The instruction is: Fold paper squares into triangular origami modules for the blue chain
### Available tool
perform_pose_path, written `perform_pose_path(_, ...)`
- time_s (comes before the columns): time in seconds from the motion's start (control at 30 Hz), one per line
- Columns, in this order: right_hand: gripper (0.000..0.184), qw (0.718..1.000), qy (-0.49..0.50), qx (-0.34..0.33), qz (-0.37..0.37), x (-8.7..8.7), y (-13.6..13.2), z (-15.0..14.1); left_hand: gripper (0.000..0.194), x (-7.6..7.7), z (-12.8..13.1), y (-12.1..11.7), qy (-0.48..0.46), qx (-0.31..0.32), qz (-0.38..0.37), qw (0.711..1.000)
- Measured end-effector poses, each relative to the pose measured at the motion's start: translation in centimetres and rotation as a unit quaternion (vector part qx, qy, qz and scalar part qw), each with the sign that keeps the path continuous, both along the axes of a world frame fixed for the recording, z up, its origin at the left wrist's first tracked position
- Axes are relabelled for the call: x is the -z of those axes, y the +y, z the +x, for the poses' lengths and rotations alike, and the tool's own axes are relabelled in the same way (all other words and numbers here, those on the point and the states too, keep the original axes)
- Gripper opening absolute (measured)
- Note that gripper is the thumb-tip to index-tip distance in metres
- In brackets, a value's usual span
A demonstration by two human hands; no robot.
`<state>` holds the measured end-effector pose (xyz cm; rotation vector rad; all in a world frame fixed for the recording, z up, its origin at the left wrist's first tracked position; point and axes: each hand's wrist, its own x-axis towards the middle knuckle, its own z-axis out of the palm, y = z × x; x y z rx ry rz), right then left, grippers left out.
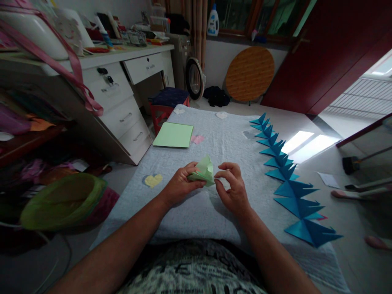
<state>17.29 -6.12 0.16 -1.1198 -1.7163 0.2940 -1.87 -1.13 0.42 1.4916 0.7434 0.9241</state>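
A partly folded piece of light green paper is held up over the cloth-covered table, its upper edge flaring open. My left hand grips it from the left, thumb in front and fingers behind. At its right edge, the thumb and index finger of my right hand close together in a pinch, with the other fingers curled. A stack of flat green paper squares lies farther back on the left. Along the right side runs a row of several folded blue paper cranes.
The pale cloth has heart and cloud patches. A white desk with drawers stands at the left, a green-rimmed basket below it. Behind are a stool, an open washing machine door and a round wooden tabletop.
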Motion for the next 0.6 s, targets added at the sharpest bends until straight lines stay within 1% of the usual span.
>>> perform_pose_path(0.2, 0.016, 1.000, 0.002, -0.011, -0.004, -0.07, 0.03, 0.18, 0.019, 0.47, 0.05, -0.03, -0.038, 0.011, -0.054, 0.998)
perform_pose_path(0.37, 0.017, 1.000, 0.012, -0.027, 0.000, -0.17, 0.05, 0.15, 0.025, 0.60, 0.08, -0.05, -0.042, 0.023, -0.086, 0.995)
perform_pose_path(0.47, 0.016, 0.999, 0.005, -0.040, -0.003, -0.19, 0.10, 0.11, 0.025, 0.50, -0.04, -0.04, -0.036, 0.033, -0.085, 0.995)
perform_pose_path(0.6, 0.017, 0.999, -0.022, -0.037, -0.003, -0.24, 0.11, 0.16, 0.021, 0.32, -0.23, -0.11, -0.035, 0.041, -0.070, 0.996)
